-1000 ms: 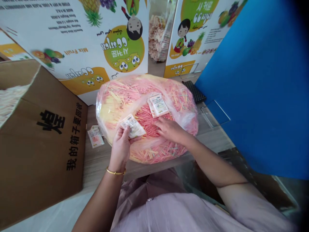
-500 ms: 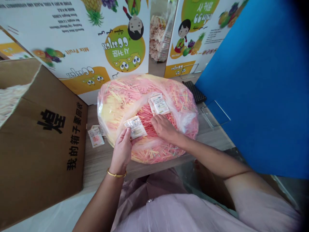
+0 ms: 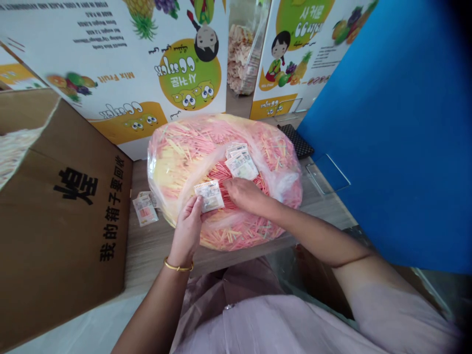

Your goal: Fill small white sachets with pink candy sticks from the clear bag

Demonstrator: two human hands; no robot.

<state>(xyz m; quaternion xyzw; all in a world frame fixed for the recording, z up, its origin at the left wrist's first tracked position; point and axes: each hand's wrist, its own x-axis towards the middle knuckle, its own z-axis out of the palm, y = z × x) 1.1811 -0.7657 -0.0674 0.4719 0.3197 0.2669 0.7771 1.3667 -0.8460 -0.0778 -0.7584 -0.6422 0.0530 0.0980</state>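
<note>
One hand [image 3: 245, 194], the right, has slid nearer the held sachet [image 3: 209, 195].

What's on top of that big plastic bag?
Printed sachets lie on the clear plastic bag of pink-and-yellow sticks; what lies beneath the right hand cannot be seen.

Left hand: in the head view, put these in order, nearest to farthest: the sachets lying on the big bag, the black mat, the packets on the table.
From the left hand:
1. Packets on the table: to its left, beside the big bag.
2. Sachets: ahead and to its right, on the bag.
3. Black mat: far right, beyond the bag.
</note>
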